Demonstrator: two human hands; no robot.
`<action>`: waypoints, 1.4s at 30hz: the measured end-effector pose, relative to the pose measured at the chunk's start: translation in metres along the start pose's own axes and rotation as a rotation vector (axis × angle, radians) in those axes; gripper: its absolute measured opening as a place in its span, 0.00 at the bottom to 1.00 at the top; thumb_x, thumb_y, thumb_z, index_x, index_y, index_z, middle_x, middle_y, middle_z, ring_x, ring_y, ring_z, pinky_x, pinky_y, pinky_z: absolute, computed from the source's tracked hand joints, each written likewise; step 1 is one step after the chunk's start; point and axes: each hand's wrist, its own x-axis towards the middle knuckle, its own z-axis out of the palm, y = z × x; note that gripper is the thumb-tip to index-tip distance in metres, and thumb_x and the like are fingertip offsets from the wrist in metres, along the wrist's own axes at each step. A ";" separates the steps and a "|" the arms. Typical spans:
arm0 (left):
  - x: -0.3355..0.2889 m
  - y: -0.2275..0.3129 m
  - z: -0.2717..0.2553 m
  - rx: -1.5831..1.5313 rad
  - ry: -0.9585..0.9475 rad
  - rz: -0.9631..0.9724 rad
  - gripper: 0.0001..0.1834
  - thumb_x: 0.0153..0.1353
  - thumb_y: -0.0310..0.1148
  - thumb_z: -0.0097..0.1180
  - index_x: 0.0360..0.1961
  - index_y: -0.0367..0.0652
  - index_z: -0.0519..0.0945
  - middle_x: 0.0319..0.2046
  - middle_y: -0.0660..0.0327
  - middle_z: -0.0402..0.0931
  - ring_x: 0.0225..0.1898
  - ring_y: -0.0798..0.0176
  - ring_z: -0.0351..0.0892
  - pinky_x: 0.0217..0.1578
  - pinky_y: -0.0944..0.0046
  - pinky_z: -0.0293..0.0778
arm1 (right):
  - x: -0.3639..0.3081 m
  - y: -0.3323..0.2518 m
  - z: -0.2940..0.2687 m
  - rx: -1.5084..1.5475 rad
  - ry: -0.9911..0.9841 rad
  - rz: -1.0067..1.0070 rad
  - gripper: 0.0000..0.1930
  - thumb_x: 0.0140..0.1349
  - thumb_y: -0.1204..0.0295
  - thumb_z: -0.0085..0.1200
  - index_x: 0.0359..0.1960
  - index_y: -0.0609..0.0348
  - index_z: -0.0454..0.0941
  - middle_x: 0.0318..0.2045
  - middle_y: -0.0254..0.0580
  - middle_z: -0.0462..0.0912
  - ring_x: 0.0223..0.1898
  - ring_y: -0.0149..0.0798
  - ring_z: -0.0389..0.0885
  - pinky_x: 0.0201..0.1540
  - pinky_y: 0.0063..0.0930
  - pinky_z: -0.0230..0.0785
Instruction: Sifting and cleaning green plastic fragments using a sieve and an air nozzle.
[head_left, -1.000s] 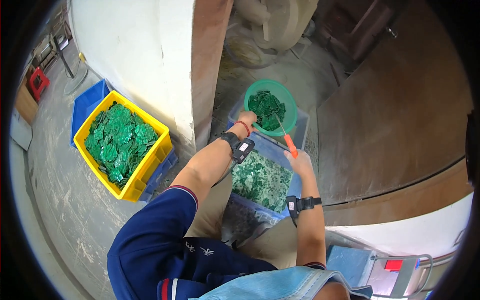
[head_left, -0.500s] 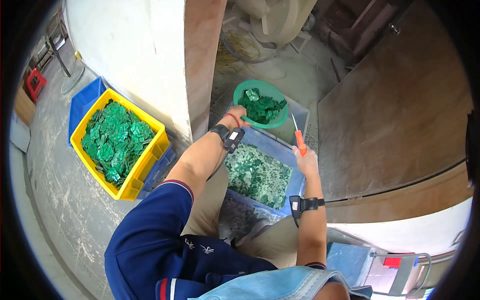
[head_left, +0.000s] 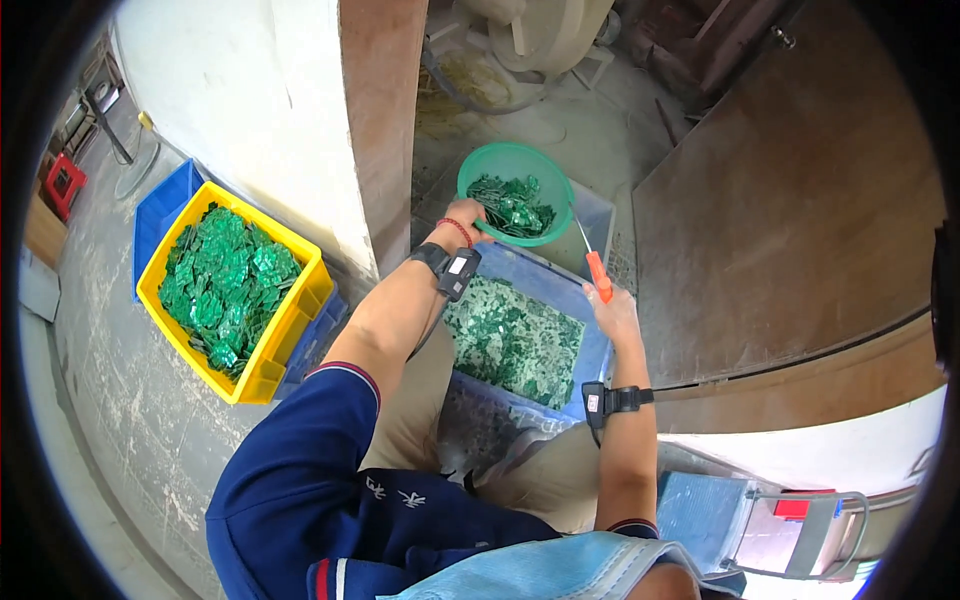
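Observation:
My left hand (head_left: 466,218) grips the near left rim of a round green plastic basin (head_left: 515,157), raised above the far end of a blue bin (head_left: 518,266). Flat green shiny chips (head_left: 512,203) lie in the basin's near part. In my right hand (head_left: 615,312), fingers wrapped round its handle, is an orange-handled tool (head_left: 598,272) with a thin metal shaft, perhaps a screwdriver. Its tip is at the basin's right rim; whether it touches I cannot tell. Green chips dusted with pale powder (head_left: 515,340) cover the blue bin's bottom.
To the left a yellow bin (head_left: 318,262) heaped with green chips sits on a blue crate (head_left: 318,335), with another blue bin (head_left: 150,215) behind. A wall edge (head_left: 378,130) stands beyond my left arm; a brown wooden panel (head_left: 770,230) bounds the right. A translucent container (head_left: 597,215) stands beyond the blue bin.
The basin has risen slightly away from me, and the chips in it have shifted and settled differently. The tool's tip has come closer to the basin's right rim.

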 end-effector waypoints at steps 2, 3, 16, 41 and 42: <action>-0.001 -0.002 0.000 0.069 -0.016 -0.014 0.17 0.41 0.14 0.40 0.37 0.30 0.63 0.35 0.46 0.63 0.34 0.40 0.71 0.33 0.38 0.72 | 0.000 0.000 -0.001 -0.061 -0.043 0.075 0.24 0.52 0.50 0.51 0.31 0.64 0.75 0.25 0.59 0.76 0.32 0.59 0.75 0.34 0.43 0.65; -0.002 -0.003 0.001 0.106 -0.026 -0.023 0.17 0.41 0.13 0.40 0.37 0.31 0.63 0.34 0.48 0.63 0.34 0.42 0.71 0.33 0.39 0.72 | 0.000 -0.002 -0.001 -0.035 -0.035 0.009 0.25 0.52 0.50 0.50 0.30 0.64 0.76 0.25 0.59 0.76 0.32 0.59 0.75 0.35 0.43 0.65; -0.002 -0.029 0.023 0.352 -0.054 0.167 0.14 0.40 0.16 0.43 0.33 0.31 0.69 0.30 0.50 0.68 0.28 0.48 0.73 0.24 0.47 0.73 | 0.004 -0.027 0.016 -0.183 -0.180 0.110 0.27 0.51 0.47 0.49 0.36 0.63 0.76 0.31 0.62 0.77 0.39 0.58 0.74 0.43 0.43 0.65; -0.014 -0.007 0.022 0.438 -0.099 0.409 0.19 0.41 0.18 0.46 0.39 0.37 0.69 0.30 0.50 0.70 0.26 0.48 0.75 0.23 0.50 0.73 | -0.004 -0.018 0.004 0.025 -0.025 0.088 0.21 0.52 0.52 0.51 0.35 0.59 0.75 0.27 0.58 0.77 0.34 0.58 0.75 0.36 0.45 0.66; -0.010 -0.008 0.017 0.504 -0.091 0.407 0.17 0.41 0.18 0.47 0.37 0.37 0.70 0.29 0.50 0.71 0.27 0.49 0.75 0.24 0.50 0.73 | -0.003 -0.017 0.005 0.067 0.005 0.016 0.20 0.52 0.53 0.51 0.35 0.59 0.75 0.27 0.58 0.77 0.34 0.58 0.75 0.35 0.45 0.66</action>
